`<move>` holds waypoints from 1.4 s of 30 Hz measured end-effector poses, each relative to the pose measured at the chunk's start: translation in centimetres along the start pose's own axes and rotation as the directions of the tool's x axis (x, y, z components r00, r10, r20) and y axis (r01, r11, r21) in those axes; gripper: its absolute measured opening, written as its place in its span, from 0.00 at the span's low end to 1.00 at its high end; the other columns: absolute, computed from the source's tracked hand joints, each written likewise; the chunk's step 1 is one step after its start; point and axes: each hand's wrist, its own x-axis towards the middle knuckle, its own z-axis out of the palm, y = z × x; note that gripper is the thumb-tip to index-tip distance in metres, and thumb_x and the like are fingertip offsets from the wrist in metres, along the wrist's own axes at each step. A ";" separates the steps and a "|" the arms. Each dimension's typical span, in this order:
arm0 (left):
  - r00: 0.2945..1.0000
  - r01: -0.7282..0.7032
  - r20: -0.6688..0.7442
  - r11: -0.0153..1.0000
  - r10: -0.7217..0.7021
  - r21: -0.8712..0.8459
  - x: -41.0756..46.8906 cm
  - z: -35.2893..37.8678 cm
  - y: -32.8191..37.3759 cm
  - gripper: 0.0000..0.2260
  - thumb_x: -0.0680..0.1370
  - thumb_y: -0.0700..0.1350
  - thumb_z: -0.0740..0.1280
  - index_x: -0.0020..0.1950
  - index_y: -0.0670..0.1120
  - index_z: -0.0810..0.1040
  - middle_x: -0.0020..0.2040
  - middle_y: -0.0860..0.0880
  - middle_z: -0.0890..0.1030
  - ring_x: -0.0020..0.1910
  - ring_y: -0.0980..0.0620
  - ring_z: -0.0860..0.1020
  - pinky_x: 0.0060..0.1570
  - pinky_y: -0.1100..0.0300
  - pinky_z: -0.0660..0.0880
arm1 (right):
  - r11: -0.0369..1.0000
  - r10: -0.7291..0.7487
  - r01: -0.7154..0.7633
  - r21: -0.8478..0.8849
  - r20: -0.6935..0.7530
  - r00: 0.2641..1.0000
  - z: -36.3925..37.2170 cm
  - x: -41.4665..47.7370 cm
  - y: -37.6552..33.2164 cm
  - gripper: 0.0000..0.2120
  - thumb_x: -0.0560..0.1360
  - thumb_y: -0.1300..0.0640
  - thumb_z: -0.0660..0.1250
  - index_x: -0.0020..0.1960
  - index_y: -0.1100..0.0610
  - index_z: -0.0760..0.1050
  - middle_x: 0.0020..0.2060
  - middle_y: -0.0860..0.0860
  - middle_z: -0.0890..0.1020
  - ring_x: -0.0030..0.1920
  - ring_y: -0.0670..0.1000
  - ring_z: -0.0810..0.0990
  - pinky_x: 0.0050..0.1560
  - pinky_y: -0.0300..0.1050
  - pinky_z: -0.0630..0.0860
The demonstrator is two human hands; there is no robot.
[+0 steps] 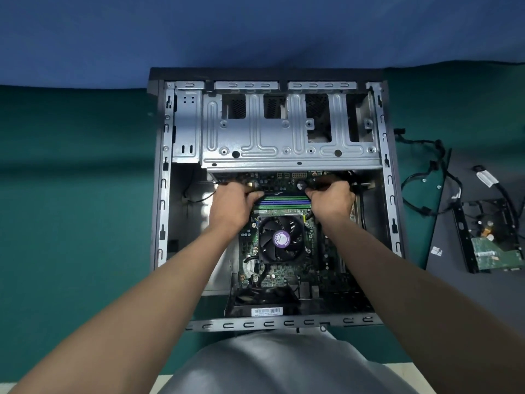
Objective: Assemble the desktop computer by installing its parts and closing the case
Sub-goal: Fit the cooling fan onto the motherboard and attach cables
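Cloth of dark green covers the worktop point(71, 194), and the open computer case point(163, 166) lies on its side in the middle of it, with the metal drive cage point(255, 137) spanning its far half. The left hand point(230, 201) reaches into the case and rests at the left end of the green and blue memory slots point(284, 201), fingers bent down; the fingertips are hidden, so its grip cannot be told. The slots sit on the motherboard point(284, 275), just far of the black cooler fan point(279, 240). The right hand point(333, 200) mirrors this at the right end of the slots, fingers curled down, its grip likewise unclear. Right of the case, black cables point(426, 177) loop across the cloth beside a dark flat panel point(454, 294), on which a hard drive point(494, 245) lies in its bracket.
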 end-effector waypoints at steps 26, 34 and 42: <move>0.882 0.402 -0.121 0.862 -0.455 -0.310 -1.5 0.6 1.3 0.13 0.79 0.52 0.65 0.40 0.47 0.82 0.37 0.50 0.77 0.39 0.47 0.73 0.35 0.60 0.64 | 0.977 -0.081 0.102 -0.186 0.114 0.990 -1.7 -1.4 -0.8 0.05 0.77 0.59 0.67 0.48 0.61 0.76 0.55 0.57 0.77 0.41 0.52 0.77 0.47 0.41 0.75; 0.956 0.224 -0.134 0.944 -0.261 -0.242 -3.7 -0.1 1.2 0.19 0.81 0.55 0.60 0.66 0.44 0.74 0.64 0.44 0.75 0.65 0.44 0.71 0.57 0.54 0.68 | 0.970 0.032 0.034 -0.240 0.269 0.963 -2.8 -4.6 3.3 0.14 0.77 0.54 0.67 0.37 0.60 0.72 0.35 0.54 0.77 0.27 0.50 0.73 0.30 0.39 0.76; 0.984 -0.179 0.007 0.984 0.179 0.022 -7.0 0.3 2.8 0.16 0.81 0.55 0.59 0.58 0.47 0.80 0.56 0.46 0.82 0.56 0.45 0.77 0.56 0.53 0.73 | 0.982 0.171 -0.181 0.048 0.173 0.970 -1.9 -4.8 2.0 0.15 0.74 0.52 0.72 0.43 0.65 0.75 0.30 0.54 0.78 0.24 0.48 0.74 0.18 0.35 0.65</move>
